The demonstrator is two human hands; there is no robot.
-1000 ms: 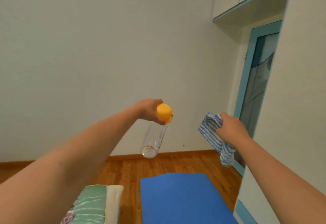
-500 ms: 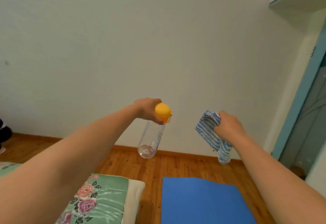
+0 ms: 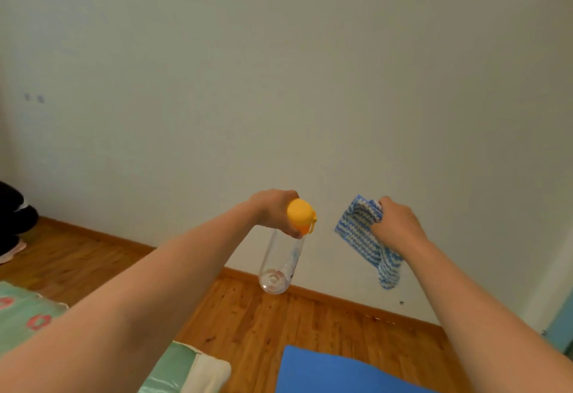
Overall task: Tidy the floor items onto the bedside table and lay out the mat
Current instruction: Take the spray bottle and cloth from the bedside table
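The fingers of the left hand (image 3: pixel 273 211) are curled around the neck of one clear bottle (image 3: pixel 280 264), just under its orange cap (image 3: pixel 300 214). The bottle hangs in the air in front of the wall; its long axis is close to vertical, with the cap up and the base pointing down toward the wooden floor (image 3: pixel 248 315). The right hand (image 3: pixel 397 225) is closed tight around one blue and white striped cloth (image 3: pixel 362 234), which is bunched at the fingers and droops below the hand. One blue mat (image 3: pixel 335 374) lies flat on the floor, below both hands. One green bed cover (image 3: pixel 28 318) with flowers is at the lower left.
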